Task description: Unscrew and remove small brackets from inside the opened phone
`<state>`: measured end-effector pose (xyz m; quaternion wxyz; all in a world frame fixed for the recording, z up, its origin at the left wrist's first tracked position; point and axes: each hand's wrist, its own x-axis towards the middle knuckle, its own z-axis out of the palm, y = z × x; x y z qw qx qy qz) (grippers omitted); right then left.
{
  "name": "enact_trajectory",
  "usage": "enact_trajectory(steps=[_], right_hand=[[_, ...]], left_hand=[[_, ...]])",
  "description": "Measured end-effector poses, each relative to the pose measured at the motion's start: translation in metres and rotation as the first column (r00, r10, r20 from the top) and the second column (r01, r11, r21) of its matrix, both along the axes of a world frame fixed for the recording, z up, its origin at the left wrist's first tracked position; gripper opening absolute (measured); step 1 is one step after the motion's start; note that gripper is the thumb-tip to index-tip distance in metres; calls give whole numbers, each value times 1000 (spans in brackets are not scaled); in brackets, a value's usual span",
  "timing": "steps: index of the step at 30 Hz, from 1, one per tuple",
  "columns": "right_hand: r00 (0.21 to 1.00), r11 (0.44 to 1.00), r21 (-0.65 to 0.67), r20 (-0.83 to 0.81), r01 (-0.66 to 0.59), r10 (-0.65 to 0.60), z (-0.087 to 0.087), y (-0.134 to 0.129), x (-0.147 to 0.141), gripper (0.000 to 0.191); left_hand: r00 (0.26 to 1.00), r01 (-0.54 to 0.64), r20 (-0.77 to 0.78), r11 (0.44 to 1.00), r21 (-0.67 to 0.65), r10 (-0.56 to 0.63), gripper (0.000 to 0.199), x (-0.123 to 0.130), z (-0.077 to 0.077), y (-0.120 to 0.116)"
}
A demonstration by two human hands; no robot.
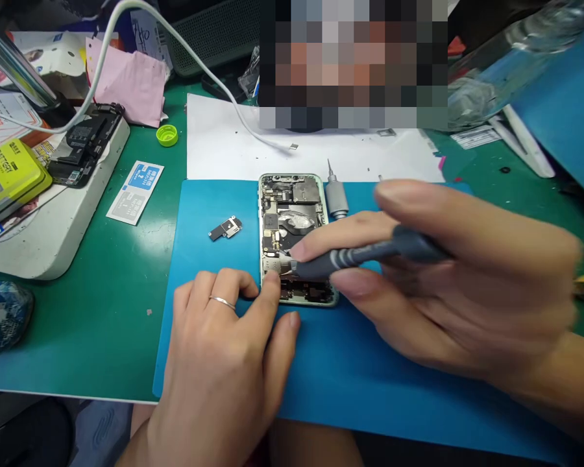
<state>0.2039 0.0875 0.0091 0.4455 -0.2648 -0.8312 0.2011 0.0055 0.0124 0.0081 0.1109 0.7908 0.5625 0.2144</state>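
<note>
An opened phone (296, 222), its inner parts bare, lies on a blue mat (370, 389) just beyond the left hand (224, 344) and to the left of the right hand (481, 279). The phone's long axis runs almost straight away from the person. The right hand pinches a dark grey tool (343, 259) between thumb and fingers; the tool's long axis lies nearly level across the phone's nearer half, its working end pointing left toward the left index fingertip. Its very tip is too small to make out. The left hand, wearing a ring (222, 301), is loosely curved with thumb apart, its index fingertip pressing on the phone's near left part. Beyond the left knuckles sits a small black and metal part (226, 228). Beyond the right fingertips, beside the phone, is a grey thin-tipped tool (337, 194), its tip pointing away from the person.
</note>
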Motion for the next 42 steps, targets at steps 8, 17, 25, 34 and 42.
enact_trajectory(steps=[8,17,25,34,42], right_hand=[[974,957,229,177,-178,139,4,13,-9,38],[994,967,227,26,-113,110,-12,18,-12,26],[973,959,193,-67,-206,222,-12,16,-13,52],[990,968,217,-33,-127,137,-8,18,-10,55],[985,966,204,-31,-161,171,-7,19,-12,62]], left_hand=[[1000,1,12,1000,-30,0,24,-3,2,0],[999,-10,45,999,39,9,21,-4,-3,0],[999,7,33,999,33,-8,18,-5,-1,1],[999,-13,51,999,41,11,24,-2,0,1],[999,0,39,1000,-11,1,25,-3,3,-1]])
